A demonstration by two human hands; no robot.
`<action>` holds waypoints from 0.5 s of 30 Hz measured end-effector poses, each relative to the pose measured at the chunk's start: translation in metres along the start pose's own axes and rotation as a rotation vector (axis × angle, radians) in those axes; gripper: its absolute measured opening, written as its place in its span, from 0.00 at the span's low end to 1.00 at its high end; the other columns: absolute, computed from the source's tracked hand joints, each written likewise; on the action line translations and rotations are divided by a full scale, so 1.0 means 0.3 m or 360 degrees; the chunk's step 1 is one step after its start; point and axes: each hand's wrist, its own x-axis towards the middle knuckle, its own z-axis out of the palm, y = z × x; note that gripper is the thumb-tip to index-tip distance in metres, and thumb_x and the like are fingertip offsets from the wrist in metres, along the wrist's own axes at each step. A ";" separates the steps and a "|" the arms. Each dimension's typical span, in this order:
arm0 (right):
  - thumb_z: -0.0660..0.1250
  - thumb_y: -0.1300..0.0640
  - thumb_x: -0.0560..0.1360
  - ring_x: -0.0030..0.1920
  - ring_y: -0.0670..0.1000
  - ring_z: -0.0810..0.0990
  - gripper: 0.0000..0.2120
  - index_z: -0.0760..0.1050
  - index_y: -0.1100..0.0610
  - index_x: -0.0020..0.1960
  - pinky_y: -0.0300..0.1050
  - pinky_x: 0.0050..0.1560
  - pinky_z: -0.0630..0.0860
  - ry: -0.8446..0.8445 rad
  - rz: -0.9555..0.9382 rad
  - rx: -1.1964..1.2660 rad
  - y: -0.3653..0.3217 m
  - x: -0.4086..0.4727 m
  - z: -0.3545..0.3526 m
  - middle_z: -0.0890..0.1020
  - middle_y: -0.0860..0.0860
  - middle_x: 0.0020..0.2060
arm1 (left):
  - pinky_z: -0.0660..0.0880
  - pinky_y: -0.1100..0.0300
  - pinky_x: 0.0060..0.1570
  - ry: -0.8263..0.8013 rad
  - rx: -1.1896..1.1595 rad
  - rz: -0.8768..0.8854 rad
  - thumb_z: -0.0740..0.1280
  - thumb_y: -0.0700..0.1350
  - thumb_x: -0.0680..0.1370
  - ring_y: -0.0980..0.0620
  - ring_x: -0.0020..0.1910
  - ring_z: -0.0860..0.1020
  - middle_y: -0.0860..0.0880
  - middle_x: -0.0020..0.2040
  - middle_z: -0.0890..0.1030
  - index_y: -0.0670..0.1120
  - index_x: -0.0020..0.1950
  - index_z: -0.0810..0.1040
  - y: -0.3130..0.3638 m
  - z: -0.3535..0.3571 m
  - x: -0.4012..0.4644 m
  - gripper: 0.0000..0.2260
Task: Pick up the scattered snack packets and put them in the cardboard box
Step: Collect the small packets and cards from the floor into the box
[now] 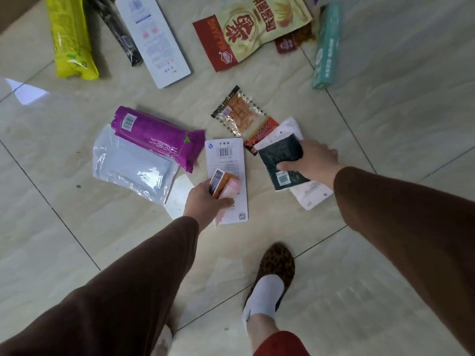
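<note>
Snack packets lie scattered on the tiled floor. My left hand [205,199] grips small packets, an orange one [221,181] and a pink one [231,190], above a flat white packet [227,155]. My right hand [312,160] holds a dark green packet [281,160] together with a white packet [311,195] under it. A purple packet [156,137] rests on a clear plastic bag [131,168] to the left. An orange dried-snack packet [241,116] lies just beyond my hands. A corner of the cardboard box [15,11] shows at the top left.
Farther away lie a yellow-green packet [70,39], a black packet [118,32], a long white box [154,39], a large beige and red bag [254,27] and a teal box [327,47]. My foot in a leopard-print slipper [272,276] stands near the bottom centre.
</note>
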 end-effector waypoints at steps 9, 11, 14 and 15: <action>0.78 0.48 0.71 0.48 0.50 0.85 0.17 0.80 0.52 0.57 0.51 0.53 0.82 -0.0166 0.0057 0.1026 -0.034 -0.323 0.069 0.86 0.49 0.50 | 0.81 0.51 0.47 -0.0111 -0.0142 -0.0042 0.79 0.48 0.65 0.49 0.44 0.84 0.49 0.45 0.86 0.48 0.50 0.82 -0.006 -0.052 -0.171 0.15; 0.78 0.48 0.72 0.48 0.49 0.85 0.18 0.79 0.52 0.58 0.47 0.49 0.81 -0.0125 0.0039 0.1036 -0.103 -0.407 0.055 0.85 0.49 0.51 | 0.81 0.54 0.47 -0.0121 -0.0257 -0.0067 0.79 0.47 0.67 0.50 0.45 0.84 0.50 0.47 0.86 0.49 0.52 0.82 -0.020 -0.110 -0.252 0.16; 0.78 0.47 0.71 0.48 0.49 0.85 0.20 0.78 0.53 0.58 0.45 0.46 0.81 -0.0035 0.0018 0.1003 -0.250 -0.543 0.030 0.85 0.50 0.51 | 0.79 0.56 0.46 -0.0069 -0.0398 -0.0094 0.79 0.46 0.67 0.50 0.45 0.84 0.50 0.47 0.86 0.48 0.52 0.82 -0.064 -0.244 -0.384 0.16; 0.79 0.46 0.70 0.48 0.50 0.85 0.21 0.78 0.54 0.58 0.46 0.46 0.82 -0.0007 0.0004 0.0997 -0.307 -0.587 0.024 0.85 0.50 0.51 | 0.80 0.55 0.46 -0.0041 -0.0432 -0.0099 0.79 0.46 0.67 0.50 0.45 0.84 0.51 0.46 0.86 0.49 0.51 0.82 -0.086 -0.299 -0.429 0.15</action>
